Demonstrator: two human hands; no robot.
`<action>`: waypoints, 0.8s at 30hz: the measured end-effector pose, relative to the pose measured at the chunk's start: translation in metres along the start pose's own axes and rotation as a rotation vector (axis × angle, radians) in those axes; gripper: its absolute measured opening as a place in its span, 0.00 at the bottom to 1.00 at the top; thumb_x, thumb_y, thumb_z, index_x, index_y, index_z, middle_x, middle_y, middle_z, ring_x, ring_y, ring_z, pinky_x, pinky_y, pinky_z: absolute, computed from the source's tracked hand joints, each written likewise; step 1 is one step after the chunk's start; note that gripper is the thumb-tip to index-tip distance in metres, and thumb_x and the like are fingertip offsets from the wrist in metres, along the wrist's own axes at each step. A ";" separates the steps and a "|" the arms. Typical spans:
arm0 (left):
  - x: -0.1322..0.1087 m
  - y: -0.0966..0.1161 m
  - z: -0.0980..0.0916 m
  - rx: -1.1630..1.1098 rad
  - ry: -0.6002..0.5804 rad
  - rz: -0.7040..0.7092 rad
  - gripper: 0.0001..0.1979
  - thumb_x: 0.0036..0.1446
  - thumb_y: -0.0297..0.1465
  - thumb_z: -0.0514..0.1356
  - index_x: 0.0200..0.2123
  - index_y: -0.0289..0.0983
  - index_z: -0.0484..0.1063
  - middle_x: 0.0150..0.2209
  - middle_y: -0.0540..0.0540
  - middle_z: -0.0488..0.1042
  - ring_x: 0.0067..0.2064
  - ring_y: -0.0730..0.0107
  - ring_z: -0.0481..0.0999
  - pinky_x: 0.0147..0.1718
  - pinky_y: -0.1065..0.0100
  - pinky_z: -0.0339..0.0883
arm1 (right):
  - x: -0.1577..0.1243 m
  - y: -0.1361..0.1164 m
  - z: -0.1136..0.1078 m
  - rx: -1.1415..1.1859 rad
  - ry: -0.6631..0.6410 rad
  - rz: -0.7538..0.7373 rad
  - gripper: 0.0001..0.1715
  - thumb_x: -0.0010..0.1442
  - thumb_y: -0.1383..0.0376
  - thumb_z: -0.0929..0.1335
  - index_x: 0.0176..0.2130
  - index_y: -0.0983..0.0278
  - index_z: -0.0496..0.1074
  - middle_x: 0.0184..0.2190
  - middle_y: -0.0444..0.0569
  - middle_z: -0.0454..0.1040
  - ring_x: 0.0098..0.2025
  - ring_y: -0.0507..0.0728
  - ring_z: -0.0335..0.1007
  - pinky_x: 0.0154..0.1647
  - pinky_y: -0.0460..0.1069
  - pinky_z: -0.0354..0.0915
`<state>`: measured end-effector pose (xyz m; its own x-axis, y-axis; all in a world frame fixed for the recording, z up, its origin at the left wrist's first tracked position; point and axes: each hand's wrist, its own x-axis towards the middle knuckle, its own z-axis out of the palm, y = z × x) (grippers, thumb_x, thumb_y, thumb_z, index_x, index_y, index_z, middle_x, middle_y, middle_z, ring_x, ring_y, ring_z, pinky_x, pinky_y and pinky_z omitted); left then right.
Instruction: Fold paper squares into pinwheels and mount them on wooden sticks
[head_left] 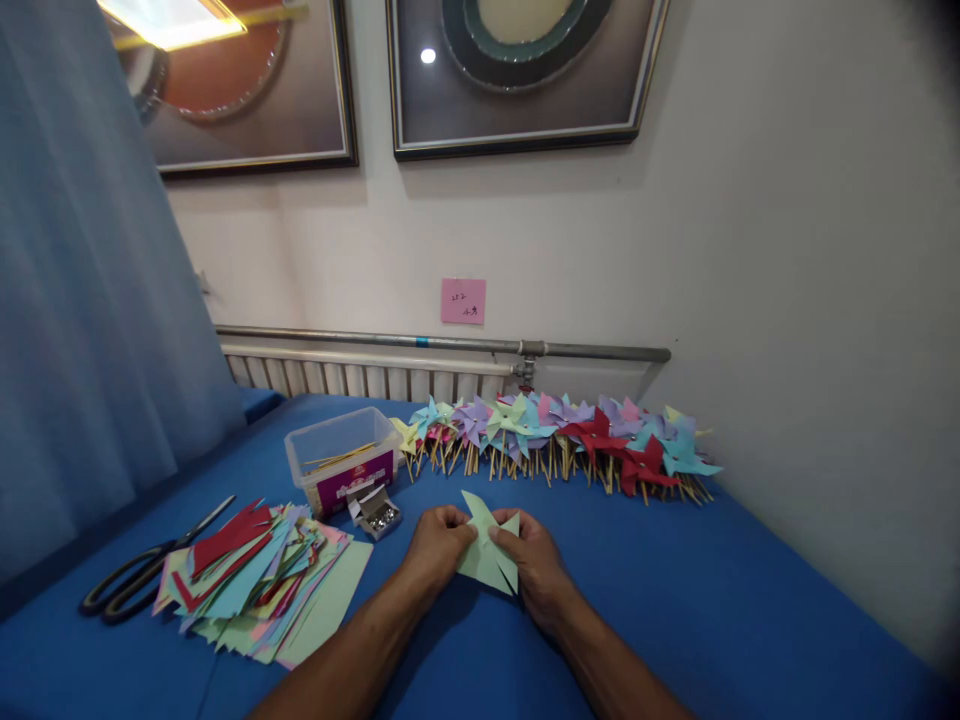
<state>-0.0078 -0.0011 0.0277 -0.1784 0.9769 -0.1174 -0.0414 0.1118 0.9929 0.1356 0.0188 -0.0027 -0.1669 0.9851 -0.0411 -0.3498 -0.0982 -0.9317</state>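
Both hands meet over a pale green paper piece (pixel 486 555) cut into pointed flaps, held just above the blue tabletop (pixel 675 600). My left hand (pixel 439 545) pinches its left side with fingers curled. My right hand (pixel 534 560) grips its right side, thumb on top. A small open box of metal pins (pixel 377 513) lies just left of my left hand.
A fanned stack of cut coloured paper (pixel 259 580) lies at left, with black scissors (pixel 142 572) beside it. A clear plastic tub (pixel 345 458) holds wooden sticks. Several finished paper pinwheels (pixel 562 440) line the wall by the radiator (pixel 367 378). A blue curtain (pixel 82 300) hangs left.
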 end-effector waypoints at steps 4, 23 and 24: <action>0.001 -0.001 0.000 0.001 0.021 0.002 0.08 0.42 0.29 0.66 0.21 0.35 0.69 0.16 0.53 0.67 0.18 0.76 0.61 0.20 0.72 0.53 | -0.003 -0.002 0.002 -0.041 -0.009 -0.020 0.21 0.43 0.58 0.79 0.34 0.62 0.72 0.23 0.42 0.76 0.23 0.53 0.69 0.26 0.47 0.64; -0.005 0.002 0.002 0.038 -0.002 -0.009 0.08 0.42 0.29 0.64 0.20 0.36 0.66 0.16 0.54 0.66 0.19 0.77 0.60 0.21 0.72 0.52 | -0.007 -0.005 0.007 -0.142 0.007 -0.032 0.24 0.42 0.54 0.80 0.33 0.62 0.72 0.22 0.41 0.75 0.23 0.53 0.68 0.26 0.47 0.63; -0.004 0.000 0.002 0.041 -0.004 -0.004 0.08 0.42 0.29 0.64 0.20 0.36 0.66 0.16 0.54 0.66 0.19 0.77 0.60 0.21 0.72 0.52 | -0.006 -0.004 0.007 -0.139 0.013 -0.032 0.24 0.43 0.53 0.80 0.33 0.62 0.72 0.22 0.41 0.76 0.23 0.53 0.68 0.26 0.47 0.63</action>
<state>-0.0053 -0.0051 0.0285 -0.1740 0.9772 -0.1216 -0.0015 0.1232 0.9924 0.1318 0.0122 0.0035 -0.1452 0.9893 -0.0140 -0.2233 -0.0466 -0.9736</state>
